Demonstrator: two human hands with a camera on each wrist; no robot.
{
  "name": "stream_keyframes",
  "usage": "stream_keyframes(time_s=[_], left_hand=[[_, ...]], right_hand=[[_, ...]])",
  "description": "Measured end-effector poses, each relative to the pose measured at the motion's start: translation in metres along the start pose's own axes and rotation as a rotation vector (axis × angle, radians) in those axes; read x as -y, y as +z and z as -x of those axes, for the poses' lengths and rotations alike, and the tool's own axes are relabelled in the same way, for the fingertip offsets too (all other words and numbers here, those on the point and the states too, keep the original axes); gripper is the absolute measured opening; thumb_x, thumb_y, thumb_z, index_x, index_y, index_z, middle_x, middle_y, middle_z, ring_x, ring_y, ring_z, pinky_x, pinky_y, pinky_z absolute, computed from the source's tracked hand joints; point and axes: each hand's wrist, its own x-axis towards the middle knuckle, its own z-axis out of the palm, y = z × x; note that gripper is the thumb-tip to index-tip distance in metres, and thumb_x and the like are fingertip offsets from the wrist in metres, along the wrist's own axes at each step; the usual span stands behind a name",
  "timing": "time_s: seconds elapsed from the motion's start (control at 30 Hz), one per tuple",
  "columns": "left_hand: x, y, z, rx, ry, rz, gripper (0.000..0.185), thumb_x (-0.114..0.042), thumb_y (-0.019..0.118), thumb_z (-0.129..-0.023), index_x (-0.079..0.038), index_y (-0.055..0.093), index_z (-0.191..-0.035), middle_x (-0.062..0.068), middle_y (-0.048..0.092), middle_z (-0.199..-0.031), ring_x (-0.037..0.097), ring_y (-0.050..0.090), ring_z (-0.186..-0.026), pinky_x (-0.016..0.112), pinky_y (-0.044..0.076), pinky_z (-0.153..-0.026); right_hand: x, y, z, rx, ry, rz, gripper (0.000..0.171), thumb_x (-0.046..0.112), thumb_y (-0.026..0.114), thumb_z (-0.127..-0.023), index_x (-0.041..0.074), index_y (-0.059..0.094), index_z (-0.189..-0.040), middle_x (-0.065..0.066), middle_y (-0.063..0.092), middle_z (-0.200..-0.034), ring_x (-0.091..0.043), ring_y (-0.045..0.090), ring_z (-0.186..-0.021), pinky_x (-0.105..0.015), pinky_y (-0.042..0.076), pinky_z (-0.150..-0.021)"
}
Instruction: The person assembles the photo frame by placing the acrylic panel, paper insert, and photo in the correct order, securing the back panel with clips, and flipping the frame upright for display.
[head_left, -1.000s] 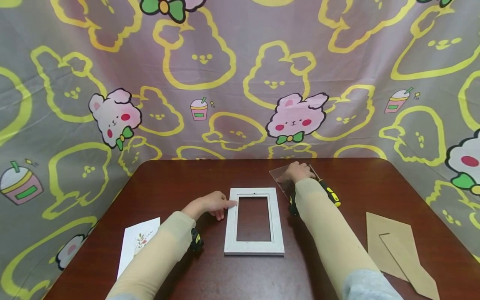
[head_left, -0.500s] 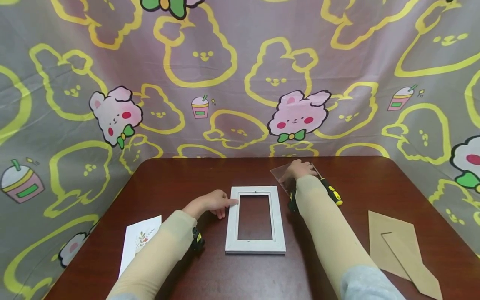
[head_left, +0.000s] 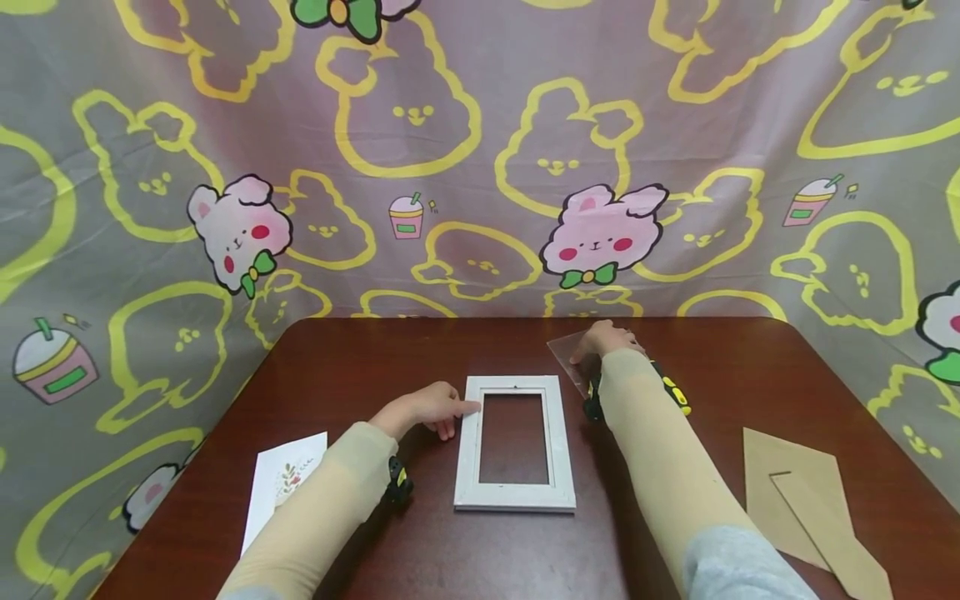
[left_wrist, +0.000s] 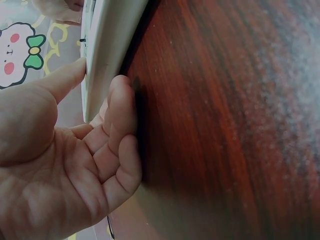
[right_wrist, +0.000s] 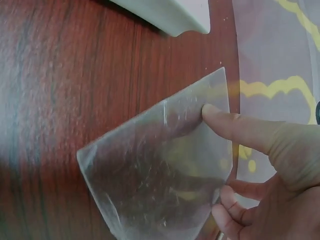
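Note:
A white picture frame (head_left: 468,450) with an open middle lies flat on the table. My left hand (head_left: 427,404) holds its left side: in the left wrist view the thumb rests on the top face, and the curled fingers (left_wrist: 122,105) lie against the outer edge near the tabletop. Beyond the frame, to the right, my right hand (head_left: 609,337) grips a clear plastic sheet (right_wrist: 150,160). The thumb presses on its upper face and the other fingers curl at its edge, partly hidden. In the right wrist view the sheet looks tilted above the wood.
A screwdriver (head_left: 677,396) with a black and yellow handle lies beside the right forearm, partly covered. At the right is a brown backing board (head_left: 795,492) with its stand strip (head_left: 825,525). A white card (head_left: 281,467) with a floral print lies left, partly under the left forearm.
My right hand has shifted slightly to the right at the sheet, and the screwdriver's shaft is now hidden. The left hand keeps its place on the frame; the head view has moved a little.

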Motion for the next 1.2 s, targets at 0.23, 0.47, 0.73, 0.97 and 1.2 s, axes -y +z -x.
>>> stream_keyframes(time_s=[0.23,0.47,0.73,0.97,1.2], left_hand=[[0.002,0.002,0.000,-0.002,0.004,0.000,0.046,-0.042,0.061,-0.095,-0.001,0.061,-0.073,0.006,0.059,-0.056,0.017,0.060,-0.052,0.029,0.047,-0.055],[0.003,0.003,0.000,0.006,0.010,-0.004,0.046,-0.042,0.061,-0.095,-0.001,0.062,-0.074,0.007,0.060,-0.057,0.017,0.060,-0.052,0.030,0.048,-0.055],[0.002,0.000,-0.003,-0.002,0.001,-0.005,0.047,-0.042,0.060,-0.095,0.000,0.061,-0.074,0.006,0.060,-0.057,0.016,0.060,-0.052,0.029,0.047,-0.054],[0.001,0.000,-0.005,0.001,0.006,-0.001,0.046,-0.041,0.060,-0.096,-0.002,0.060,-0.073,0.005,0.059,-0.055,0.015,0.059,-0.050,0.028,0.047,-0.052],[0.002,0.001,-0.003,-0.001,0.007,-0.002,0.046,-0.041,0.059,-0.096,-0.002,0.057,-0.070,0.005,0.058,-0.054,0.014,0.058,-0.049,0.027,0.046,-0.051]], right_hand=[[-0.001,0.003,-0.008,-0.009,0.004,0.007,0.091,0.030,0.081,-0.075,-0.010,0.029,-0.137,-0.035,0.038,-0.123,-0.049,0.034,-0.117,-0.066,0.032,-0.097],[-0.006,0.006,-0.019,0.001,0.001,0.026,0.101,0.032,0.080,-0.077,-0.014,0.018,-0.143,-0.041,0.026,-0.136,-0.054,0.025,-0.127,-0.065,0.024,-0.103],[-0.006,-0.002,-0.010,0.012,-0.007,0.016,0.085,0.032,0.079,-0.078,-0.011,0.036,-0.137,-0.036,0.036,-0.130,-0.050,0.032,-0.120,-0.064,0.028,-0.101],[-0.007,-0.006,-0.008,0.001,0.016,0.016,0.082,0.035,0.079,-0.078,-0.013,0.040,-0.133,-0.035,0.033,-0.127,-0.048,0.031,-0.120,-0.062,0.031,-0.100],[-0.008,-0.003,-0.013,-0.011,0.017,0.020,0.083,0.034,0.078,-0.079,-0.015,0.039,-0.134,-0.038,0.031,-0.130,-0.048,0.030,-0.122,-0.059,0.031,-0.101]])
